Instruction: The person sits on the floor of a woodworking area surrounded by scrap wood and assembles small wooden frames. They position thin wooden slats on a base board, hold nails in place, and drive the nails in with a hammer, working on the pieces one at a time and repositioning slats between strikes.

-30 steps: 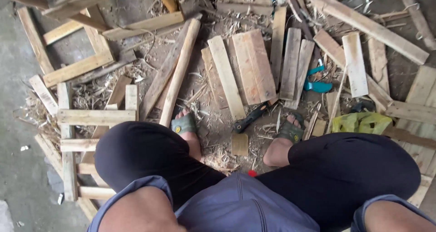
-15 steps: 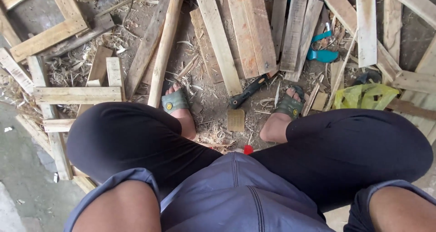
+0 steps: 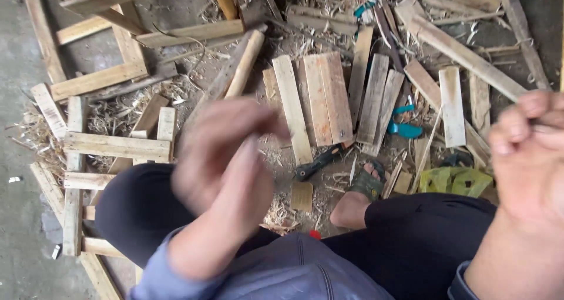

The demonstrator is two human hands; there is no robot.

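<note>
Both hands are raised between the camera and the ground. The left hand is blurred; its fingers look loosely curled with nothing visible in them, though the blur leaves that uncertain. The right hand sits at the frame's right edge, at about three o'clock, fingers bent inward; whether anything lies inside them cannot be told.

Below, the person sits with knees apart over a dirt patch littered with wood shavings. The nearest open ground is that patch between the legs, at about six o'clock from the boards. A black-handled tool lies there aslant, between the two hands and well beneath them, touching neither. Just at its five o'clock is a small square wood block. The sandalled right foot rests just to the tool's three o'clock.

At twelve o'clock from the tool a row of short flat boards lies side by side, edges touching. A round pole runs up toward eleven o'clock. A teal-handled tool lies at two o'clock, among more slats. A crumpled yellow-green bag sits near the right knee. At nine o'clock a nailed slat frame hems in the left leg, with bare concrete beyond it at the left edge. Long planks crowd the upper right.
</note>
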